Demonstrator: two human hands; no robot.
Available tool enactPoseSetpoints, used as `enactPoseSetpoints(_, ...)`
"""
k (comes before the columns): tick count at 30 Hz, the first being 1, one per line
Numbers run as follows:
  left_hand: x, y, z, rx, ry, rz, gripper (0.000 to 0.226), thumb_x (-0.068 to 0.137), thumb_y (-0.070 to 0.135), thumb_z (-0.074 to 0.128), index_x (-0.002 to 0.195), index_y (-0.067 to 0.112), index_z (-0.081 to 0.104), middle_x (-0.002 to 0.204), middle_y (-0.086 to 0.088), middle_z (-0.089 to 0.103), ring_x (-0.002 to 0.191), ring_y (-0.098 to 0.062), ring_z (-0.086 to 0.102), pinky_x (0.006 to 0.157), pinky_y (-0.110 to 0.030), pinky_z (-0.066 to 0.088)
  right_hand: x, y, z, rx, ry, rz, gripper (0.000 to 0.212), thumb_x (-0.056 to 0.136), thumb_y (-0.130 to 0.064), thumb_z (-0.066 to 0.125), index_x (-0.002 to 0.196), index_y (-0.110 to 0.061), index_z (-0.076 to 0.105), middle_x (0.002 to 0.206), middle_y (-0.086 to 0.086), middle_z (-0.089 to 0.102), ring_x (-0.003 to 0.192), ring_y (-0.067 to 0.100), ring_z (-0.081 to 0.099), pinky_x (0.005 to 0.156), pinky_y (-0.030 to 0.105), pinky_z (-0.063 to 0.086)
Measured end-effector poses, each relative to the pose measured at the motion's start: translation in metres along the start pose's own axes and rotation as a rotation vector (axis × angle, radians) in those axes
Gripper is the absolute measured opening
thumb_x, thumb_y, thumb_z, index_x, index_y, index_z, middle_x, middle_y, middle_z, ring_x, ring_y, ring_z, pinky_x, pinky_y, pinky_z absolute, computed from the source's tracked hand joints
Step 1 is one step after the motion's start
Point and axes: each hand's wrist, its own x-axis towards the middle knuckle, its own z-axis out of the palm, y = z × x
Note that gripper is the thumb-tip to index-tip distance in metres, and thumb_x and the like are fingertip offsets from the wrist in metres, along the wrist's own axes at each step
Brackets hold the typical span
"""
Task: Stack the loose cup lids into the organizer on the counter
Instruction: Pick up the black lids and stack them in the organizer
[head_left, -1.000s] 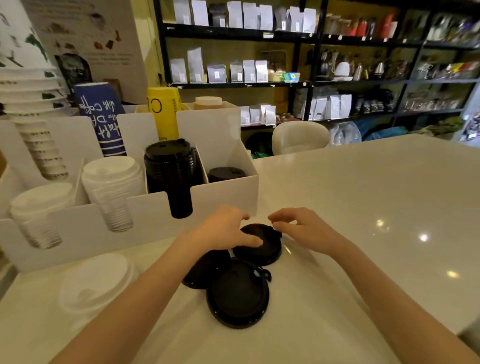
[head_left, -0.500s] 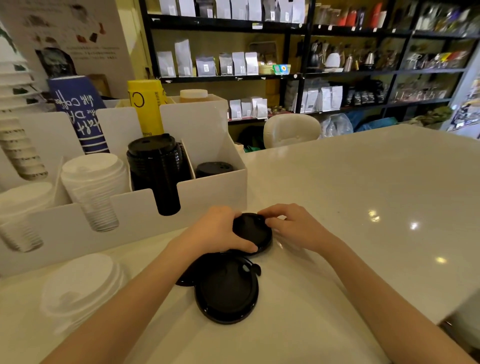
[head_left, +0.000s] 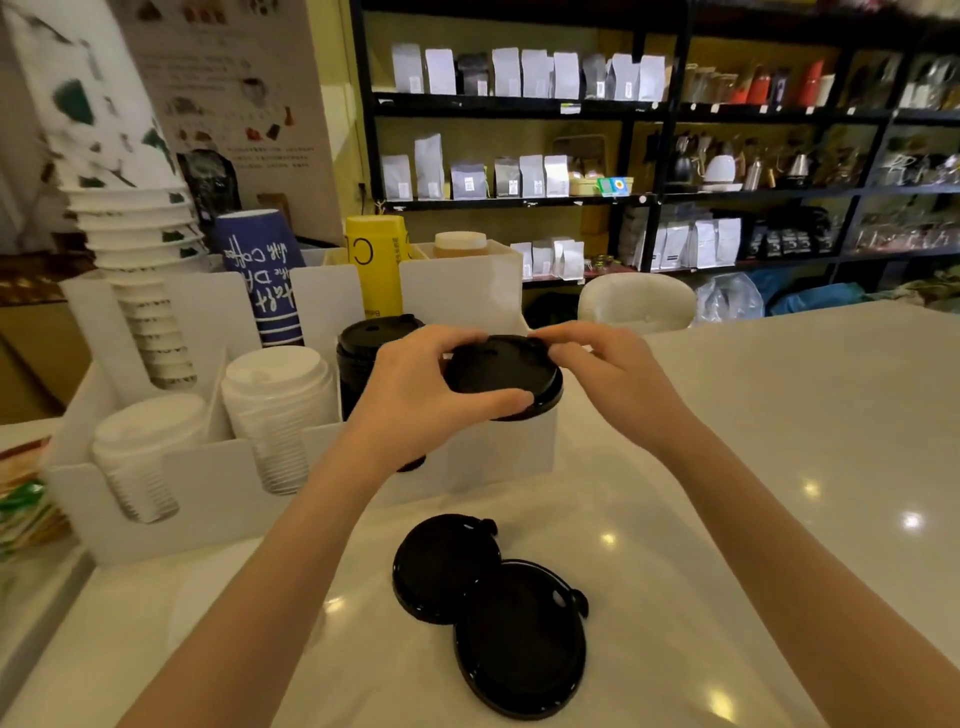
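A black cup lid (head_left: 501, 375) is held in the air between both hands, above the right end of the white organizer (head_left: 218, 483) and clear of the counter (head_left: 779, 467). The left hand (head_left: 415, 400) is closed on it, with the thumb laid along the near rim and the fingers curled over the far left edge; the right hand (head_left: 608, 374) is pinched narrowly on the far right rim with its fingertips. The lid is carried roughly flat, tilted a little toward the camera, its top face upward. The relation that matters for the coming move is judged to be this: the rightmost compartment lies directly below and slightly beyond the held lid, while the tall black lid stack (head_left: 374, 353) stands just to its left, partly hidden behind the left hand. Whether that right compartment already holds lids cannot be told, since it is covered by the hands. A short lowering is therefore expected rather than a reach, and the left hand is the nearer to the stack. Two more black lids (head_left: 488, 608) are left overlapping on the near counter, well apart from the organizer, so the task is judged partly done. White lid stacks (head_left: 275, 395) fill the compartments further left.
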Motion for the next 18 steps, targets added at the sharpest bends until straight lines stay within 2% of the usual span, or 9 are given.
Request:
enactPoseSetpoints(4, 0.008, -0.014, -0.018, -0.049, 0.117, -0.042, 0.062, 0.06, 0.039, 0.077, 0.116, 0.021, 0.056, 0.107, 0.004, 0.059, 0.102, -0.011, 0.055, 0.079, -0.013, 0.044, 0.027, -0.013, 0.022, 0.062, 0.028, -0.038, 0.032, 0.091, -0.015, 0.039, 0.115, -0.015, 0.06, 0.105, -0.002, 0.06, 0.1, 0.008, 0.049, 0.084, 0.012, 0.038)
enactPoseSetpoints(8, 0.017, -0.03, -0.034, -0.118, 0.203, -0.09, 0.064, 0.059, 0.039, 0.076, 0.116, 0.02, 0.055, 0.113, 0.001, 0.062, 0.104, -0.013, 0.056, 0.077, -0.012, 0.044, 0.047, -0.024, 0.042, 0.158, 0.0, -0.099, 0.032, 0.092, -0.015, 0.04, 0.118, -0.015, 0.058, 0.103, -0.008, 0.057, 0.089, -0.005, 0.048, 0.074, -0.007, 0.034)
enactPoseSetpoints(12, 0.022, -0.047, -0.043, -0.145, 0.304, -0.142, 0.06, 0.06, 0.036, 0.077, 0.115, 0.02, 0.056, 0.112, 0.002, 0.061, 0.104, -0.013, 0.055, 0.078, -0.014, 0.042, 0.06, -0.024, 0.062, 0.257, -0.063, -0.111, 0.031, 0.092, -0.017, 0.04, 0.119, -0.022, 0.055, 0.099, -0.02, 0.055, 0.085, -0.018, 0.048, 0.071, -0.009, 0.033)
enactPoseSetpoints(14, 0.023, -0.055, -0.041, -0.135, 0.329, -0.167, 0.059, 0.061, 0.035, 0.077, 0.113, 0.019, 0.056, 0.112, 0.001, 0.062, 0.104, -0.014, 0.056, 0.081, -0.019, 0.045, 0.063, -0.021, 0.07, 0.316, -0.093, -0.104, 0.026, 0.091, -0.016, 0.042, 0.11, -0.032, 0.053, 0.094, -0.024, 0.053, 0.081, -0.025, 0.048, 0.069, -0.009, 0.034)
enactPoseSetpoints(16, 0.024, -0.062, -0.036, -0.079, 0.36, -0.169, 0.062, 0.06, 0.037, 0.077, 0.114, 0.018, 0.056, 0.113, -0.001, 0.063, 0.103, -0.014, 0.057, 0.086, -0.025, 0.047, 0.064, -0.018, 0.078, 0.33, -0.122, -0.089, 0.024, 0.09, -0.017, 0.045, 0.106, -0.034, 0.05, 0.096, -0.022, 0.055, 0.089, -0.021, 0.05, 0.075, -0.005, 0.037)
enactPoseSetpoints(18, 0.026, -0.067, -0.032, -0.039, 0.378, -0.17, 0.062, 0.06, 0.038, 0.077, 0.114, 0.017, 0.056, 0.112, -0.001, 0.063, 0.103, -0.014, 0.056, 0.09, -0.028, 0.048, 0.067, -0.011, 0.085, 0.333, -0.142, -0.068, 0.032, 0.09, -0.02, 0.047, 0.12, -0.028, 0.05, 0.114, -0.011, 0.058, 0.108, -0.002, 0.051, 0.095, 0.012, 0.04)
